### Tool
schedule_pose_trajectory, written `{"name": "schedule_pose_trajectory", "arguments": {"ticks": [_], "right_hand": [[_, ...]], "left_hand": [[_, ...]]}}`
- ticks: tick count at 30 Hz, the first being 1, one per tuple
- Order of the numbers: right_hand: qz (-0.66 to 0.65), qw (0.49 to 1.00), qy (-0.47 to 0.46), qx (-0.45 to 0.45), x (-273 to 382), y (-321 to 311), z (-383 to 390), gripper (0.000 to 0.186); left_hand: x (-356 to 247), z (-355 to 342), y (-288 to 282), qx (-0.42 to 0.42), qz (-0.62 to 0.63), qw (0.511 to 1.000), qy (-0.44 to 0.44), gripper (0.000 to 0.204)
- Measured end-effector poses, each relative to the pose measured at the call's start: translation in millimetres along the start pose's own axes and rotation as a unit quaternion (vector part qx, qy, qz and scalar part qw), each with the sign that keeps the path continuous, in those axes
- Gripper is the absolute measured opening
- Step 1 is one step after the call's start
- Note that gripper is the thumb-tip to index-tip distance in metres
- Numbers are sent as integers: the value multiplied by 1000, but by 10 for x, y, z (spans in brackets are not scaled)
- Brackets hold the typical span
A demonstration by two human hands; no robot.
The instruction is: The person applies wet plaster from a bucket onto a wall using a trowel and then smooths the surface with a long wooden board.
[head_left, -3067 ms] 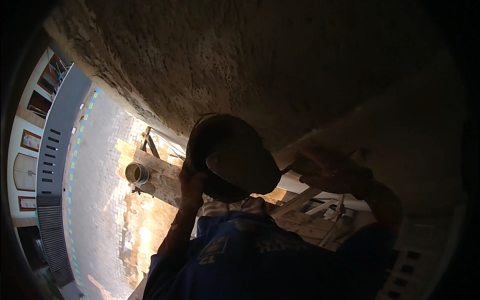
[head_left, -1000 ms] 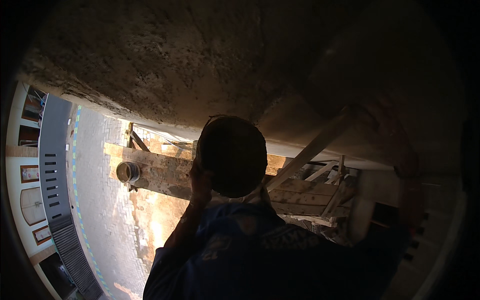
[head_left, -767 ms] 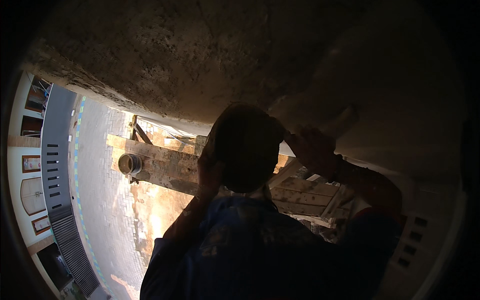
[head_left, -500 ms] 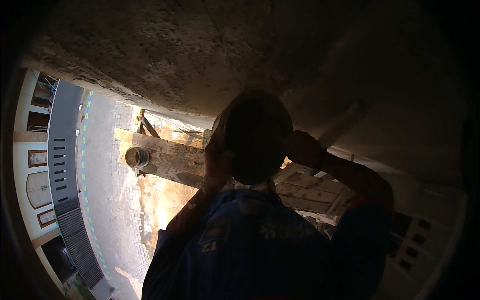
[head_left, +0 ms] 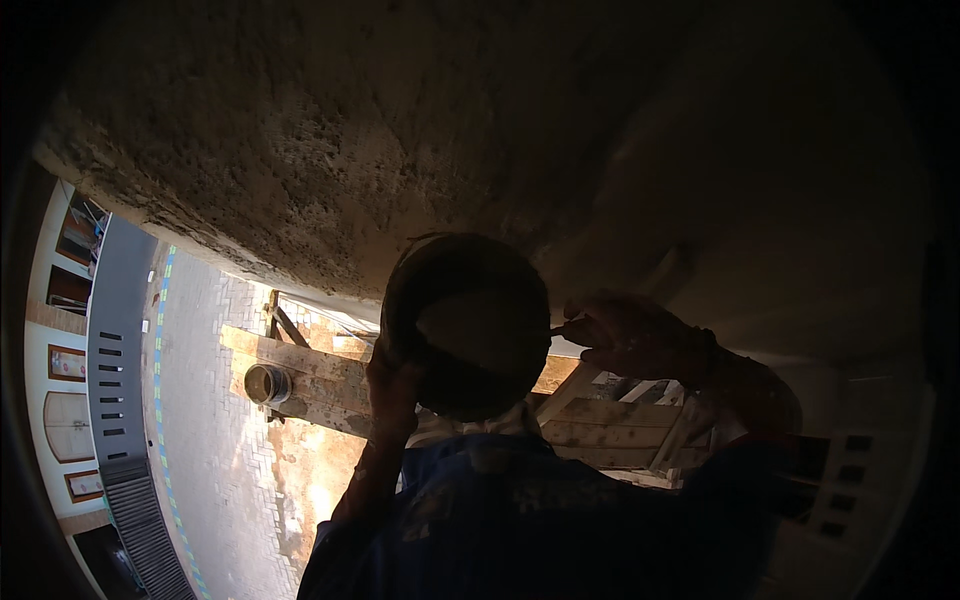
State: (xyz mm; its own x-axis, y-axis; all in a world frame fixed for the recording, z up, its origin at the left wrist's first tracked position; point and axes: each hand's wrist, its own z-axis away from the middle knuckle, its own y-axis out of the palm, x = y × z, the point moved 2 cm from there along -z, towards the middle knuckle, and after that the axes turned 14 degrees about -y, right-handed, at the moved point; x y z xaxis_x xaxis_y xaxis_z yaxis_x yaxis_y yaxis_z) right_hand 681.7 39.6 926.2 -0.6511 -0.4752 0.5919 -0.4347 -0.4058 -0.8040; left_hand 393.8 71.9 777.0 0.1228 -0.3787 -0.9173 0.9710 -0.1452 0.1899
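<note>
A dark, round bucket (head_left: 470, 385) is raised in front of my chest, in deep shadow. Its wide mouth faces up toward the view, and a paler patch shows inside; I cannot tell what that is. My left hand (head_left: 392, 385) grips the bucket's left side, the fingers partly lost in the dark. At the right rim is my right hand (head_left: 635, 335), its fingers bent together around something thin that reaches the rim. The shadow hides what that thin thing is.
Rough plastered concrete (head_left: 300, 130) spans close overhead. Below are wooden scaffold planks (head_left: 320, 385), with another bucket (head_left: 267, 384) standing on their left end. Diagonal timber (head_left: 570, 390) crosses at the right. Far down lies a paved street (head_left: 200, 400) beside a grey wall and gate (head_left: 110, 370).
The bucket has come lower and left in the picture, and more of its inside shows. My left hand moved with it. My right hand has drawn slightly away from the rim.
</note>
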Motion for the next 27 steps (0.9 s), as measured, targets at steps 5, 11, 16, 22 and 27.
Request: {"name": "schedule_pose_trajectory", "arguments": {"ticks": [5,11,16,22,27], "right_hand": [[130,988,-75,44,39,-570,362,46],[155,975,-50,-151,193,-1519,170,35],[298,936,49,-181,805,-2049,554,28],[495,855,-148,31,82,-401,374,27],[473,880,-38,25,-315,764,-305,19]], "left_hand": [[-21,49,-49,-17,-13,1000,4,50],[118,57,-242,-74,-70,995,9,54],[126,-29,92,-14,-47,999,9,54],[183,-39,170,31,-46,997,49,57],[-42,35,208,-29,-242,969,45,62]]}}
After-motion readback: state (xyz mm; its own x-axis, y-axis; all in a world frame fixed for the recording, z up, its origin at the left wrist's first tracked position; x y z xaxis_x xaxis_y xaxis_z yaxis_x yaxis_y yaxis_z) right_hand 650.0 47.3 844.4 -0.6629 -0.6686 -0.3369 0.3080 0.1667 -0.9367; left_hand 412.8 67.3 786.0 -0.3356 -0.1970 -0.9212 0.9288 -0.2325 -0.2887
